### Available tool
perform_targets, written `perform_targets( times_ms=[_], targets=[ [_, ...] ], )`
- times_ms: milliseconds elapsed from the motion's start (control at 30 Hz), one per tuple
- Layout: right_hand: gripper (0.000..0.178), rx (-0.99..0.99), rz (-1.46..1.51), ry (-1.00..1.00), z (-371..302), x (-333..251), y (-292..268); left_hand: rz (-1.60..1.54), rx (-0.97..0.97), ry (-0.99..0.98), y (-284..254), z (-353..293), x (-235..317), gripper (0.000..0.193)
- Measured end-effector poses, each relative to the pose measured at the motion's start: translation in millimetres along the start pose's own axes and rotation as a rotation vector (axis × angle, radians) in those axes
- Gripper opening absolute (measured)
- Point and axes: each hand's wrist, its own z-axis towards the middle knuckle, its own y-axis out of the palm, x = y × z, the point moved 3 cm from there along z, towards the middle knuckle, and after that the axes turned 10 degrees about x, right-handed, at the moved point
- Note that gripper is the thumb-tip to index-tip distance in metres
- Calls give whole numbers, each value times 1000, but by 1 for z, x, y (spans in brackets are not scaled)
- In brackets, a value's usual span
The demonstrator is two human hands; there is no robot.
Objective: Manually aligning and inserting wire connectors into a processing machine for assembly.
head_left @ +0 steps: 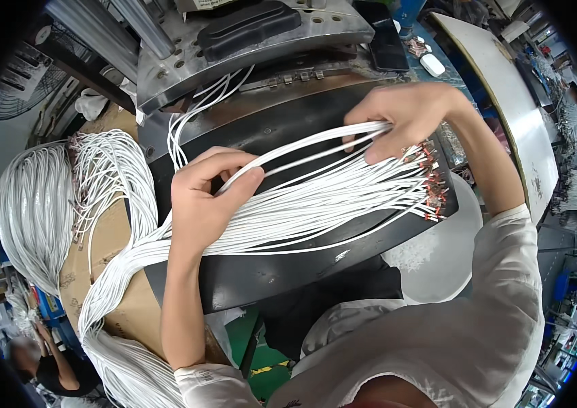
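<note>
White sleeves (506, 306) of the person filled the near right, forearms running up to both hands. Left hand (203, 197) sat at centre-left, thumb and fingers pinched narrow on 1 or 2 white wires (302, 146) lifted out of the bundle. Right hand (407, 115) was farther right, fingers curled over the same lifted wires, holding them just above the rest. Main bundle of white wires (315, 204) lay fanned across a black work plate (268, 272), running from lower left up to the right. Red terminal ends (431, 187) sat at the bundle's right end, just below the right hand, near the plate's right edge. Bundle trailed off the plate's left edge, over a cardboard sheet (108, 238), and hung down near left. Another big hank of white wires (33, 204) lay far left, apart from the plate. A few loose white wires (193, 109) looped up toward a grey metal machine block (234, 47) at the far side, with a black moulded pad (247, 27) on top. Dark phone (387, 41) and small white object (432, 64) lay far right on a blue-green surface. Pale round stool seat (438, 251) showed right of the plate. Another person (37, 364) crouched at the near left corner, mostly cut off.
</note>
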Motion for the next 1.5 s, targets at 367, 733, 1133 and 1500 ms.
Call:
perform_targets(
  times_ms=[367,733,1133,1500],
  targets=[
    [32,250,549,-77,-52,36,-24,-251,-523,-362,12,32,22,104],
    [87,194,421,-129,-14,59,-19,-354,-457,-578,169,27,29,24],
    [31,269,203,46,-6,16,-6,-345,-312,-714,98,7,10,24],
    [29,378,343,-75,-2,26,19,-397,-346,-726,99,7,2,26]
  ],
)
